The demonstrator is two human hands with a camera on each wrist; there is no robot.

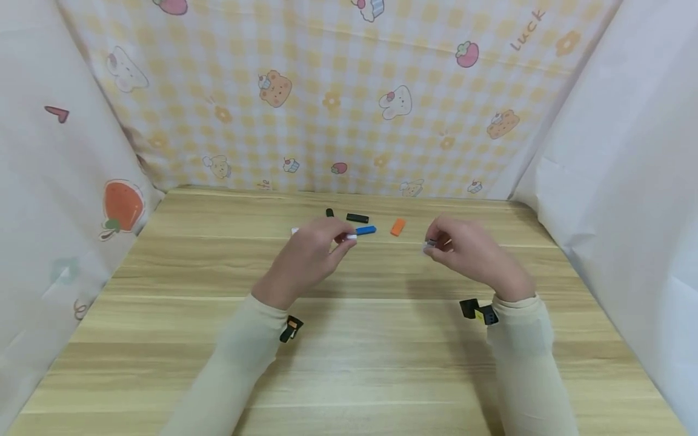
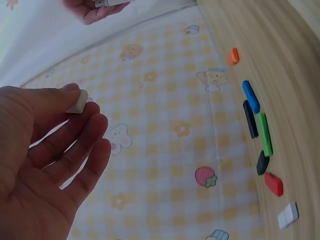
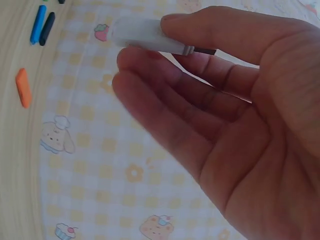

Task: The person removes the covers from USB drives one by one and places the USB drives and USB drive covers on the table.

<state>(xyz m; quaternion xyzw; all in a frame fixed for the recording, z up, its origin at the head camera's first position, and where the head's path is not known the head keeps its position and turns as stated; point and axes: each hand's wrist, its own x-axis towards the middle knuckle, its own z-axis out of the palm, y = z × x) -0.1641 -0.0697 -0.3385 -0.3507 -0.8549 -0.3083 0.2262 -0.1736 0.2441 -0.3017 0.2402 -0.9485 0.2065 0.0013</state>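
Note:
Between thumb and fingertips, my left hand [image 1: 305,257] pinches a small white cap-like piece [image 2: 79,102], held above the table. To its right, apart from it, my right hand [image 1: 469,248] pinches a white USB flash drive [image 3: 142,35] between thumb and fingers. The drive's metal plug [image 2: 102,2] shows at the top of the left wrist view. Fingers partly cover both pieces in the head view. A gap separates the two hands, and neither touches the table.
Along the table's back lie small stick-shaped pieces: orange [image 1: 398,227], blue [image 1: 366,230], black [image 1: 357,218], green [image 2: 264,134], another black [image 2: 262,162], red [image 2: 273,184] and white [image 2: 288,215]. A checked cloth [image 1: 332,139] hangs behind, with white cloth at both sides.

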